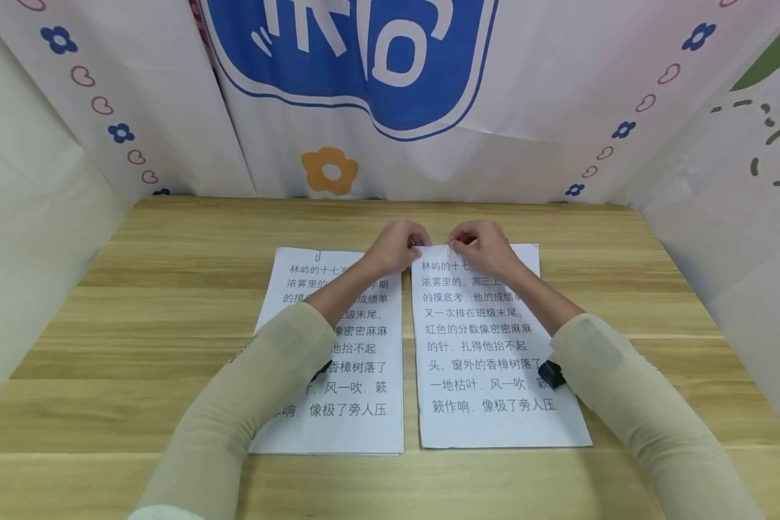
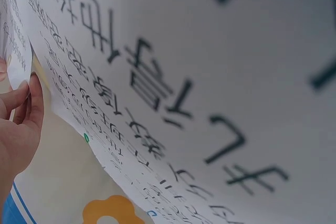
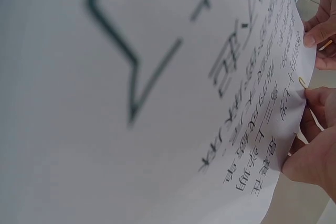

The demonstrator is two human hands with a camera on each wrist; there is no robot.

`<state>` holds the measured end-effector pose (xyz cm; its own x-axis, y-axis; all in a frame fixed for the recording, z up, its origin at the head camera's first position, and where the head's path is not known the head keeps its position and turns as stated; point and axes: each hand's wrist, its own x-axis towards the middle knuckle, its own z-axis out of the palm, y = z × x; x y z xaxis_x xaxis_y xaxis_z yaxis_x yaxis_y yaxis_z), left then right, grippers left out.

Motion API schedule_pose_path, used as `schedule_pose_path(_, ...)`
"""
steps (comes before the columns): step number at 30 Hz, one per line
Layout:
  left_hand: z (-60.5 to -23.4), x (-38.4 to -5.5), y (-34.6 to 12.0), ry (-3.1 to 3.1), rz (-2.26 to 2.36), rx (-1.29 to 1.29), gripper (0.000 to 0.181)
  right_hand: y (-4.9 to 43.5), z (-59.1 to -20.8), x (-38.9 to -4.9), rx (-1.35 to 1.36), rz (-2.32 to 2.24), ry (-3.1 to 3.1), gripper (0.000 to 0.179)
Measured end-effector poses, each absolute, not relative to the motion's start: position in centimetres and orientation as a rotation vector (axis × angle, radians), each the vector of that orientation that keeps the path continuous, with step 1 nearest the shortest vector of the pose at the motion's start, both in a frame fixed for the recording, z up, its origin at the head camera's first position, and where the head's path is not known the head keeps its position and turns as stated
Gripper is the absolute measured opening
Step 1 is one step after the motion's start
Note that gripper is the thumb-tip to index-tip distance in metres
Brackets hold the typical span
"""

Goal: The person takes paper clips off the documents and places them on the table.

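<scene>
Two stacks of printed sheets lie side by side on the table: the left stack (image 1: 364, 433) and the right stack (image 1: 481, 433). My left hand (image 1: 399, 245) pinches the right stack's top left corner between thumb and fingers; a bit of orange wire (image 3: 326, 44) shows among those fingers. My right hand (image 1: 484, 242) pinches the same stack's top edge, its fingertips beside a yellow paper clip (image 3: 302, 82) on that edge. A paper clip (image 1: 318, 255) sits on the left stack's top edge. In the left wrist view, green (image 2: 86, 137) and blue (image 2: 152, 213) clips show along that edge.
The wooden table (image 1: 136, 325) runs out around both stacks. Behind it hangs a white cloth (image 1: 526, 166) with a blue sign and an orange flower (image 1: 329, 171). Pale walls (image 1: 32, 217) stand at either side. Both forearms reach over the sheets.
</scene>
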<state>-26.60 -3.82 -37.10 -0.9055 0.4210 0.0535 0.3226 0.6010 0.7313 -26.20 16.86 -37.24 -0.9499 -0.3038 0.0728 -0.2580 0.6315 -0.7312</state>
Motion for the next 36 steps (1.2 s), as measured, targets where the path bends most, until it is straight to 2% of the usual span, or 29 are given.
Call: schedule_pose_path(36, -37.06, -26.50, -3.92, 2.715, 1.201, 0.620, 0.023, 16.54, -37.35, -26.29, -0.404, -1.249, 2.771, 0.018)
